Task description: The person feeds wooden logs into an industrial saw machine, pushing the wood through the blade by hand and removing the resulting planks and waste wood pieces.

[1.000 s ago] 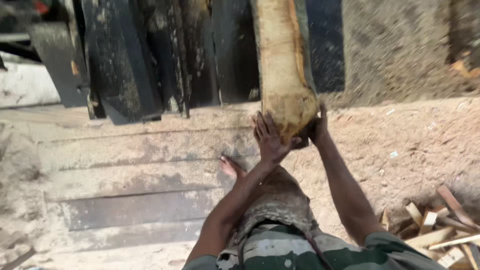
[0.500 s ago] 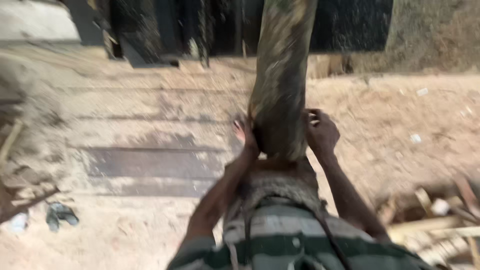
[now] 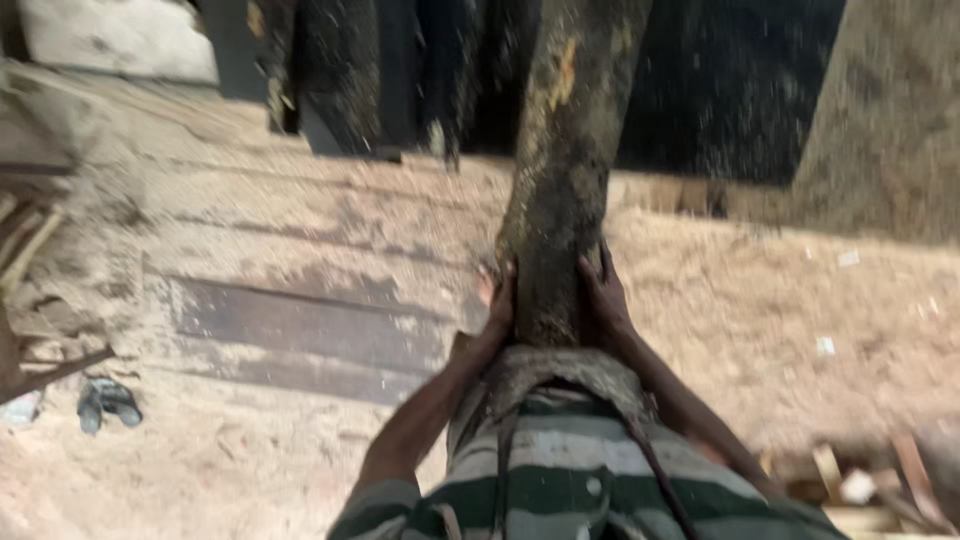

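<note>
Nearest: striped green-and-white shirt [image 3: 580, 480] at the bottom edge. Left hand [image 3: 497, 305] and right hand [image 3: 603, 300], fingers clamped on either side of the lower end of a rough, bark-covered log [image 3: 560, 200], which rises away from the chest toward the dark machinery. Scrap wood offcuts [image 3: 850, 485] at lower right. A pair of dark sandals [image 3: 108, 402] at lower left on the sawdust floor [image 3: 760, 300]. Dark plank [image 3: 300, 330] set in the floor to the left. Farthest: blurred dark machine frame [image 3: 400, 70]. No labels or signs discernible.
</note>
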